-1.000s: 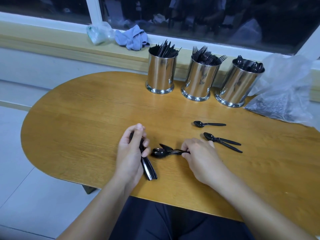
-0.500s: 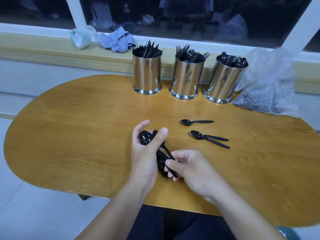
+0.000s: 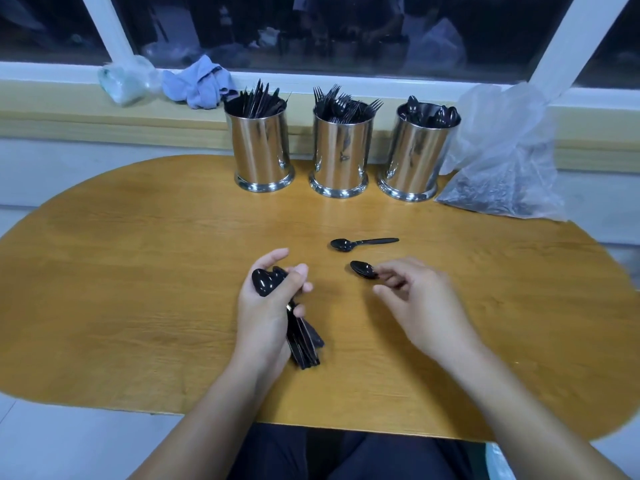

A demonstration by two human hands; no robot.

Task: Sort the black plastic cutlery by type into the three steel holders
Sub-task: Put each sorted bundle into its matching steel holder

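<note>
Left hand [image 3: 266, 306] is gripping a bundle of glossy black spoons [image 3: 294, 323], bowls above the fist, handles fanning out below. Right hand [image 3: 415, 296] is pinching stacked spoons [image 3: 362, 269] just behind the bowls.

I record my left hand [image 3: 268, 308] curled round a bundle of spoons [image 3: 277, 306]; my right hand [image 3: 417, 299] pinches another spoon [image 3: 362, 269].

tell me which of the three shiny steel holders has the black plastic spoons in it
The rightmost steel holder, beside the clear plastic bag: rounded spoon bowls show above its rim; the others show pointed or pronged tips.
</note>
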